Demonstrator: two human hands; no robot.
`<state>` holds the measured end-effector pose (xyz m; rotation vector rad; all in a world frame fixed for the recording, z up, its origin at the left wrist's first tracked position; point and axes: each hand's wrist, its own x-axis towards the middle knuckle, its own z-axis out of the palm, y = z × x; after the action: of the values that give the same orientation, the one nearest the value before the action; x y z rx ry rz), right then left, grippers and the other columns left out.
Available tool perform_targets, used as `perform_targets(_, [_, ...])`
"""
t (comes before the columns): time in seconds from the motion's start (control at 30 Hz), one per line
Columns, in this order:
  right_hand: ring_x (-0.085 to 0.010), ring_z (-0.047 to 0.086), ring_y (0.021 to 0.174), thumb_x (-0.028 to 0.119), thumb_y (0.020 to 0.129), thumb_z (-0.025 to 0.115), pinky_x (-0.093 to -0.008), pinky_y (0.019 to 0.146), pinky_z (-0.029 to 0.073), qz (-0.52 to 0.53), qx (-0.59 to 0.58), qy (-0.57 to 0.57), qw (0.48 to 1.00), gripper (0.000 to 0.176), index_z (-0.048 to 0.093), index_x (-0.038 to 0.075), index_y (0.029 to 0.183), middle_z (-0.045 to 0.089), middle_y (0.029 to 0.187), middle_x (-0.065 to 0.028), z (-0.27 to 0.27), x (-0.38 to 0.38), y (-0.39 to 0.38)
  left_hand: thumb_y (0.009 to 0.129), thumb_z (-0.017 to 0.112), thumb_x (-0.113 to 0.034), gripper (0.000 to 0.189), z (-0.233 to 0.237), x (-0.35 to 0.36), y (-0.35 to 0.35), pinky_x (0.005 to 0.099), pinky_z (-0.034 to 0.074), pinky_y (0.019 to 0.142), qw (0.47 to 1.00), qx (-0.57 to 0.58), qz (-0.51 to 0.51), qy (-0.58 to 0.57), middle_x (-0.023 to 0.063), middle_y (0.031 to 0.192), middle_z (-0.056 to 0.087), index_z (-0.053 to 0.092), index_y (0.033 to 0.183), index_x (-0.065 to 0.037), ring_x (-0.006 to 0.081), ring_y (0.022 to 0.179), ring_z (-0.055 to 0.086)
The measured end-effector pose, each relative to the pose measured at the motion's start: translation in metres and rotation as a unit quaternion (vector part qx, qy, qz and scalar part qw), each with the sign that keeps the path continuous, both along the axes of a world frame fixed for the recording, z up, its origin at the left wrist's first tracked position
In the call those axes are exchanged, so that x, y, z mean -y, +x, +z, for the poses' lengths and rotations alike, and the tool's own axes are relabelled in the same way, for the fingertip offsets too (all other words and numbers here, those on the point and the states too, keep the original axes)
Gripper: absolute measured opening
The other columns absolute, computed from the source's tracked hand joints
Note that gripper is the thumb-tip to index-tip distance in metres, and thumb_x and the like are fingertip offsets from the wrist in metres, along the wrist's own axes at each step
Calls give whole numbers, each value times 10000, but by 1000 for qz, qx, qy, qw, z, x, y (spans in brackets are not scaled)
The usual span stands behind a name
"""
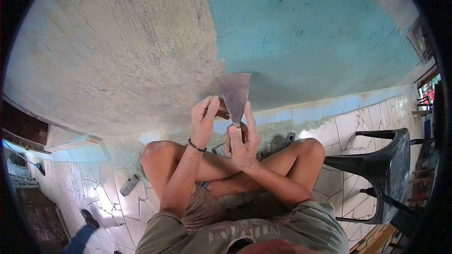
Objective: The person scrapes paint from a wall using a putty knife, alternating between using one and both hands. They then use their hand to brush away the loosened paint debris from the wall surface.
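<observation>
Now your R hand [244, 143] is clamped on the scraper [236, 94] — wide end up, long axis running away from you toward the wall [301, 42]. L hand [204, 117] sits just left, thumb & fingers apart; can't tell if touching.

Scraper blade [235, 93] of grey-brown colour, wall [301, 33] in turquoise with dark specks and in streaky beige, white floor [346, 123] with irregular tile pattern, black chair [400, 174], grey-green shirt [313, 228] with pale letters, dark bracelet [197, 147]

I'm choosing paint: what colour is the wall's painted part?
The painted part is turquoise, dark-specked; best in the head view.
</observation>
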<state>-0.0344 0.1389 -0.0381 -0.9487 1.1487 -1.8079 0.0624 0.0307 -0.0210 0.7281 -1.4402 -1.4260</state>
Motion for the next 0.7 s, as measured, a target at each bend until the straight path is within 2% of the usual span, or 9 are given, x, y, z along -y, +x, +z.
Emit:
perform_targets(0.17, [-52, 454, 508, 78, 1055, 503, -240, 451, 420, -11, 15, -6, 1000, 702, 145, 47, 1657, 556, 711, 5, 26, -1, 5, 1088, 552, -277, 356, -1, -6, -3, 291, 546, 704, 1000, -4, -11, 2, 64, 820, 684, 632, 925, 29, 124, 747, 650])
perform_targets(0.27, [-54, 450, 508, 78, 1057, 500, -238, 441, 415, -2, 16, -9, 1000, 708, 128, 51, 1659, 550, 703, 4, -2, 2, 0, 1082, 561, -279, 340, -4, 0, 0, 293, 543, 704, 999, -30, -24, -16, 56, 806, 672, 632, 942, 23, 121, 746, 643])
perform_targets(0.37, [-53, 449, 508, 80, 1055, 504, -240, 434, 406, -11, 42, -13, 999, 712, 128, 50, 1659, 542, 693, 6, 28, 5, 2, 1076, 566, -288, 334, 1, 0, -1, 294, 542, 707, 998, -50, -30, 3, 56, 805, 676, 634, 955, 16, 122, 757, 648])
perform_targets(0.47, [-53, 449, 507, 78, 1052, 507, -243, 432, 405, -4, 22, -23, 999, 713, 133, 49, 1658, 539, 689, 7, 22, 1, 2, 1074, 563, -300, 340, -8, -2, 1, 295, 546, 712, 999, -41, -30, -5, 71, 825, 699, 637, 960, 12, 132, 771, 666])
perform_targets(0.57, [-54, 451, 506, 78, 1051, 510, -245, 432, 404, -6, 0, 0, 1000, 713, 136, 46, 1657, 542, 686, 4, -6, 1, -2, 1071, 566, -310, 347, -6, 2, 2, 293, 547, 711, 998, -59, -37, -12, 85, 845, 719, 638, 958, 10, 141, 779, 679])
perform_targets(0.67, [-60, 457, 504, 68, 1047, 506, -245, 433, 402, -7, 21, 7, 1000, 710, 142, 43, 1656, 546, 684, 2, 34, 0, 0, 1068, 570, -310, 343, -2, 1, 1, 287, 546, 708, 998, -52, -30, 5, 88, 847, 723, 642, 972, 11, 144, 776, 682])
perform_targets(0.7, [-61, 458, 503, 66, 1046, 504, -245, 434, 401, -9, 25, 12, 1000, 708, 144, 42, 1656, 546, 681, 0, 31, -5, 3, 1067, 571, -309, 340, -2, -3, 1, 285, 546, 707, 999, -40, -29, 12, 88, 846, 723, 645, 980, 11, 145, 773, 682])
